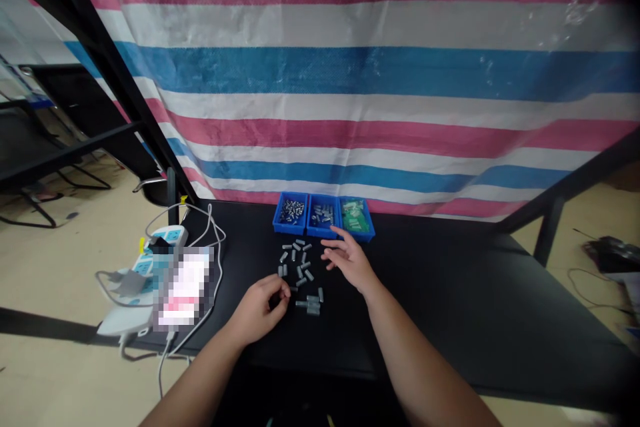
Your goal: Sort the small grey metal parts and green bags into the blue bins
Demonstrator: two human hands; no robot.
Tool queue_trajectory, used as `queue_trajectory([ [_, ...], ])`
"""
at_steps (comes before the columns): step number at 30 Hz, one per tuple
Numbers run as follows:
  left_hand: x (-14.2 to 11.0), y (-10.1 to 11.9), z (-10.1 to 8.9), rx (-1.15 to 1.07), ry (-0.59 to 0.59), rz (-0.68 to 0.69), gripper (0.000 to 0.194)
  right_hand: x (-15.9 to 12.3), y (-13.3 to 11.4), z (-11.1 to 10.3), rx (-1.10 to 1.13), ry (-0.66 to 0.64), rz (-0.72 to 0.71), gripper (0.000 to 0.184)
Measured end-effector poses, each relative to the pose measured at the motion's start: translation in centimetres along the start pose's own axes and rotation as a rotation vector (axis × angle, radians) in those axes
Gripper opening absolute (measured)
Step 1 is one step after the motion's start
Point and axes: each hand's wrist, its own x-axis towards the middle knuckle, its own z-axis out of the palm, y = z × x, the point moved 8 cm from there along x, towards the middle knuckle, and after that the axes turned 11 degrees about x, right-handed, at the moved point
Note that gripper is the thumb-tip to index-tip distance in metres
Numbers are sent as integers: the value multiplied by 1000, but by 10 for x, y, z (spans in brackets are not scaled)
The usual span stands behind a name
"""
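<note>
My left hand (260,309) rests low over the black table, its fingers curled in toward the thumb; whatever they hold, if anything, is hidden. Beside its fingertips lie small grey metal cylinders (313,305), several bunched together and more scattered farther back. My right hand (351,265) hovers to the right of the scattered cylinders, fingers stretched out and apart, with nothing seen in it. Just beyond it stand three blue bins in a row: a left bin (275,223) with small shiny metal parts, a middle bin (320,234) with grey cylinders, and a right bin (369,235) with a green bag and pale pieces.
On the left of the table (450,293) are a white power strip (175,235), tangled white cables (219,267) and a blurred-out lit screen (185,287). A striped tarp (350,73) hangs behind the bins. Dark metal frame bars (105,53) slant at both sides.
</note>
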Motion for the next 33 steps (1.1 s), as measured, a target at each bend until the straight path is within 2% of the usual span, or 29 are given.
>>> queue_trajectory([
  [2,0,1,0,-1,0,2,11,-1,0,3,-204,-30,-36,46],
  [4,1,1,-1,-1,-1,4,11,-3,-5,10,-439,-58,-141,30],
  [7,1,2,-1,1,-2,5,11,-4,-9,27,-718,-102,-244,35],
  [10,1,2,-1,6,-4,3,11,-1,-7,38,-938,-92,-245,42],
  [14,0,1,0,5,-8,-6,10,0,-5,42,-1052,-58,-234,25],
  [17,0,1,0,3,-7,-2,10,-3,-7,40,-1014,-69,-268,14],
  [20,0,2,-1,4,4,0,11,-6,-10,32,-823,-75,-268,13],
  [24,0,2,-2,1,15,5,11,-6,-7,13,-470,-82,-148,7],
  [27,0,2,-2,-1,16,8,10,-5,-2,10,-403,-185,-73,8],
  [29,0,1,-1,-1,11,6,11,-3,1,8,-358,-202,-19,14],
  [31,0,1,-1,0,9,4,11,2,0,3,-204,-123,-8,18],
  [33,0,1,-2,3,13,2,11,6,-3,-5,-11,-2,-51,35],
])
